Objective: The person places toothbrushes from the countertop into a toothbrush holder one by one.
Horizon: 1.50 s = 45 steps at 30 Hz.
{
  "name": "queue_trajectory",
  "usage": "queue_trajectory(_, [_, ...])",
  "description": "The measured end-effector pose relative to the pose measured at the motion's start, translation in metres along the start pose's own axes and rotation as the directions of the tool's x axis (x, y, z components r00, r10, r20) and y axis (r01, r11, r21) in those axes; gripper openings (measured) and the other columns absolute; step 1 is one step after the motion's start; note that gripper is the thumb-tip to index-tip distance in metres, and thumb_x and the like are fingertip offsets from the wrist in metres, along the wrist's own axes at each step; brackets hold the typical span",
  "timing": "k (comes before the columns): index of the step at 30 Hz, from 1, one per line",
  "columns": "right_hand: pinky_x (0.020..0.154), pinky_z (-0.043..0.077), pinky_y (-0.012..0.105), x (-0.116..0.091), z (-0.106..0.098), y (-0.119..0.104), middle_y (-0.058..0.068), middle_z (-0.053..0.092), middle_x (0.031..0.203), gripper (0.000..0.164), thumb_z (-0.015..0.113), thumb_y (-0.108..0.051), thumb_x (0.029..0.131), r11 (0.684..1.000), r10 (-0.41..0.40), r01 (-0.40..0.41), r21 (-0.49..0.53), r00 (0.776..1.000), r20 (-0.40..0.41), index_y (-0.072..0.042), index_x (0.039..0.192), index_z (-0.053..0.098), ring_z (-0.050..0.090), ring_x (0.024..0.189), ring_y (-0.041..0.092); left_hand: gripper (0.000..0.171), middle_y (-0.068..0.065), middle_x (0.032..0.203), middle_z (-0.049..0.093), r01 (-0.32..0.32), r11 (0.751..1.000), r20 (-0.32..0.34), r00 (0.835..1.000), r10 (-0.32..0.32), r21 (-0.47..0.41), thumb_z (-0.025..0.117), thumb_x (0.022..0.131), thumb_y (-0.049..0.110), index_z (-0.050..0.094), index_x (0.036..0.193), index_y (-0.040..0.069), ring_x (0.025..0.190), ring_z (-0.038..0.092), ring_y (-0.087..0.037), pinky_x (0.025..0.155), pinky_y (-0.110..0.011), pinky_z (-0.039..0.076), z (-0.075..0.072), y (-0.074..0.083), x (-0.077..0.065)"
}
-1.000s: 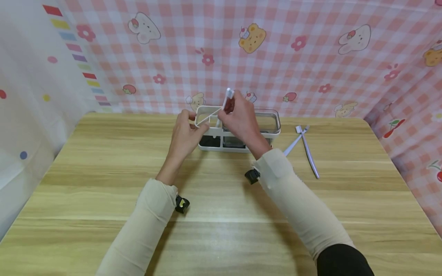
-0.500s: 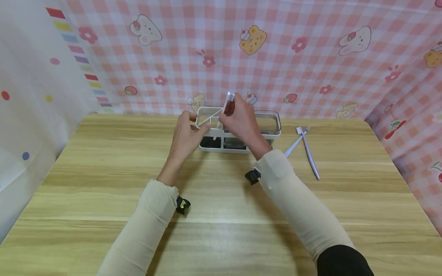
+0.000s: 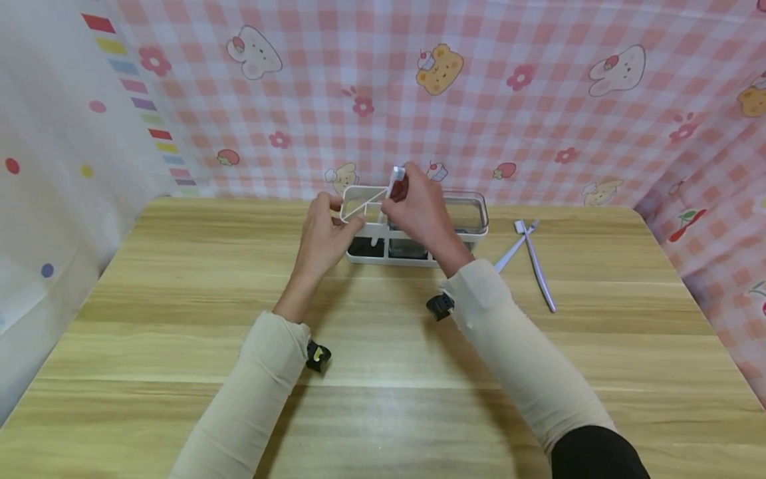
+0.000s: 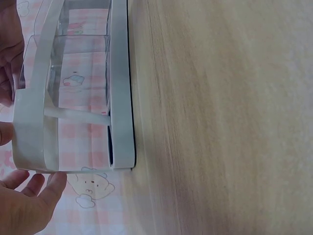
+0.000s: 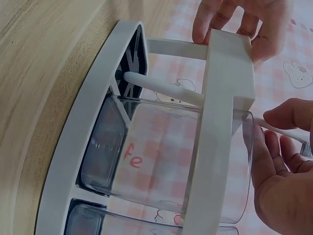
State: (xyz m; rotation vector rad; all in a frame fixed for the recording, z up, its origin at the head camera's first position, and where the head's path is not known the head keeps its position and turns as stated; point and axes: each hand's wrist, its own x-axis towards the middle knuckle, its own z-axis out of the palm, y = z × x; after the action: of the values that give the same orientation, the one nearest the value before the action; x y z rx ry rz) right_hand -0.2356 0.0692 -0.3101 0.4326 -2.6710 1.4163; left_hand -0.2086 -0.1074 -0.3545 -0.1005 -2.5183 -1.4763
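A white toothbrush holder point(image 3: 407, 262) stands at the back of the wooden table. My left hand point(image 3: 326, 233) grips its upper frame at the left end, thumb in front and fingers round the end. My right hand point(image 3: 421, 209) pinches a white toothbrush point(image 3: 396, 178) just below its bristles, above the frame. In the right wrist view, the toothbrush handle point(image 5: 164, 88) runs down through the top opening, and its rounded tip is near the dark base of the end compartment. Whether the tip touches the base I cannot tell. Beside it sits a clear cup point(image 5: 151, 156) in the holder.
Right of the holder, a purple toothbrush point(image 3: 541, 279) lies crossed over a pale blue toothbrush point(image 3: 510, 253), which is partly hidden by my right arm. A pink checked cloth point(image 3: 299, 86) hangs directly behind the table. Black wrist cameras point(image 3: 319, 356) sit under both wrists.
My right hand has lowered the white toothbrush slightly, and its handle tip shows further down in the left compartment. The left hand and the holder stay in place.
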Motion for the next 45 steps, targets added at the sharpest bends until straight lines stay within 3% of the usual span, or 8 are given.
queue_trajectory(9, [0.08, 0.054, 0.034, -0.003, -0.007, 0.001, 0.011, 0.062, 0.105, 0.029, 0.067, -0.002, 0.089, 0.999, 0.023, -0.023, 0.025, 0.999, 0.026, -0.002, 0.114, 0.053, 0.063, 0.097, 0.022, 0.046, -0.016, 0.119, 0.053, 0.003, 1.0, 0.004, 1.0, -0.003, 0.001, 0.07, 0.089, 0.023, 0.051, 0.122, -0.003, 0.098, 0.058, -0.028, 0.081, -0.039, 0.048, 0.0, 0.0, 0.0])
queue_trajectory(15, [0.099, 0.049, 0.042, -0.008, -0.014, 0.002, 0.015, 0.059, 0.131, 0.049, 0.076, -0.024, 0.091, 0.999, 0.039, -0.038, -0.023, 0.997, 0.072, -0.006, 0.13, 0.052, 0.057, 0.122, 0.029, 0.046, -0.016, 0.118, 0.053, -0.006, 1.0, 0.002, 1.0, 0.006, 0.0, 0.07, 0.089, 0.023, 0.052, 0.122, -0.003, 0.098, 0.058, -0.028, 0.081, -0.039, 0.048, 0.0, -0.001, -0.001])
queue_trajectory(19, [0.106, 0.044, 0.048, -0.011, -0.016, 0.006, 0.015, 0.054, 0.144, 0.06, 0.074, -0.03, 0.093, 0.991, -0.011, 0.021, -0.13, 0.997, 0.08, -0.008, 0.143, 0.049, 0.05, 0.133, 0.032, 0.046, -0.016, 0.119, 0.053, -0.005, 1.0, 0.005, 1.0, 0.005, 0.006, 0.07, 0.089, 0.023, 0.051, 0.122, -0.003, 0.098, 0.058, -0.028, 0.081, -0.039, 0.049, 0.001, -0.002, -0.001])
queue_trajectory(23, [0.11, 0.04, 0.048, -0.013, -0.016, 0.009, 0.014, 0.05, 0.149, 0.065, 0.07, -0.03, 0.096, 0.97, -0.073, 0.092, -0.225, 0.993, 0.09, -0.005, 0.149, 0.045, 0.046, 0.137, 0.031, 0.045, -0.017, 0.119, 0.052, -0.003, 1.0, 0.009, 1.0, 0.003, 0.012, 0.07, 0.09, 0.023, 0.051, 0.122, -0.003, 0.098, 0.058, -0.029, 0.081, -0.039, 0.048, 0.001, -0.002, 0.0])
queue_trajectory(30, [0.12, 0.022, 0.045, -0.019, -0.019, 0.012, 0.017, 0.039, 0.157, 0.073, 0.069, -0.036, 0.096, 0.914, -0.13, 0.163, -0.371, 0.985, 0.112, -0.002, 0.154, 0.038, 0.03, 0.148, 0.033, 0.045, -0.016, 0.12, 0.052, 0.005, 1.0, 0.017, 1.0, -0.005, 0.018, 0.069, 0.09, 0.024, 0.051, 0.123, -0.002, 0.1, 0.057, -0.028, 0.081, -0.039, 0.048, 0.0, -0.002, 0.001])
queue_trajectory(33, [0.12, 0.018, 0.051, -0.023, -0.02, 0.015, 0.018, 0.036, 0.159, 0.075, 0.067, -0.039, 0.097, 0.883, -0.143, 0.182, -0.433, 0.982, 0.12, -0.001, 0.155, 0.036, 0.026, 0.149, 0.035, 0.045, -0.016, 0.119, 0.052, 0.004, 1.0, 0.016, 1.0, -0.004, 0.019, 0.069, 0.09, 0.024, 0.05, 0.123, -0.002, 0.1, 0.057, -0.028, 0.08, -0.039, 0.048, 0.0, -0.002, 0.001])
queue_trajectory(40, [0.117, 0.017, 0.062, -0.03, -0.027, 0.021, 0.019, 0.032, 0.161, 0.071, 0.061, -0.044, 0.1, 0.84, -0.125, 0.165, -0.517, 0.986, 0.111, -0.002, 0.153, 0.04, 0.023, 0.15, 0.039, 0.045, -0.015, 0.119, 0.052, 0.005, 1.0, 0.008, 1.0, -0.005, 0.013, 0.07, 0.09, 0.024, 0.051, 0.122, -0.002, 0.099, 0.058, -0.028, 0.079, -0.038, 0.048, 0.001, -0.001, 0.001])
queue_trajectory(45, [0.116, 0.014, 0.067, -0.034, -0.036, 0.027, 0.02, 0.031, 0.161, 0.07, 0.057, -0.045, 0.102, 0.834, -0.093, 0.127, -0.536, 0.992, 0.091, -0.001, 0.154, 0.038, 0.021, 0.15, 0.041, 0.045, -0.015, 0.118, 0.052, 0.011, 1.0, 0.007, 1.0, -0.011, 0.011, 0.07, 0.09, 0.024, 0.051, 0.122, -0.002, 0.098, 0.057, -0.028, 0.079, -0.038, 0.047, 0.001, -0.001, 0.0])
